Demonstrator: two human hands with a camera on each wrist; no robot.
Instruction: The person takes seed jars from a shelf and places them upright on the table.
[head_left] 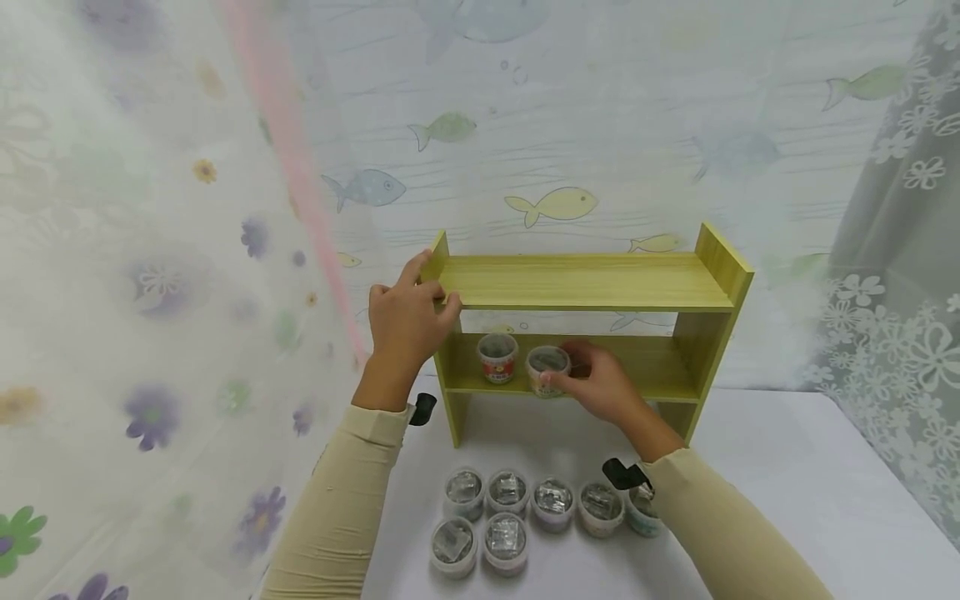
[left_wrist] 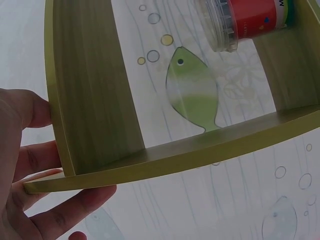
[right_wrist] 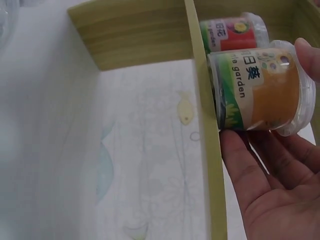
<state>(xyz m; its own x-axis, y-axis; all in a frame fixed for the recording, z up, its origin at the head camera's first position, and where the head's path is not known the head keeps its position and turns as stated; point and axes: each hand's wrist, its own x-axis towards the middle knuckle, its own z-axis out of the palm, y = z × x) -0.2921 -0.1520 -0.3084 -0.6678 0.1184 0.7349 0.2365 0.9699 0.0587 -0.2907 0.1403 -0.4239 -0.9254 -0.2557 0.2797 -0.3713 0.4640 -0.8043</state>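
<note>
Now the left hand [head_left: 408, 321] grips the upper left corner of the shelf [head_left: 585, 283], thumb on the front edge of the top board and fingers round the side panel. The left wrist view shows the fingers [left_wrist: 35, 160] pressed against the side panel's outer face and the thumb under the board's edge. The shelf is a small green wooden unit with two boards, standing on the white desk [head_left: 787, 483] against a curtain printed with fish.

The right hand [head_left: 600, 383] holds an orange tub [head_left: 547, 371] on the lower board, fingers curled round its side. In the right wrist view the tub [right_wrist: 260, 90] carries a label in green and orange, its base sits on the board, and the fingers [right_wrist: 240, 160] wrap it from below with a fingertip on its far rim. Just beside it, to the left, stands a red tub [head_left: 497, 357]; the two look close enough to touch in the right wrist view.

On the desk in front of the shelf sit seven more tubs [head_left: 506, 517] with foil lids, five in a back row and two in front; the rightmost is partly hidden by the right sleeve. Both arms wear beige sleeves.
</note>
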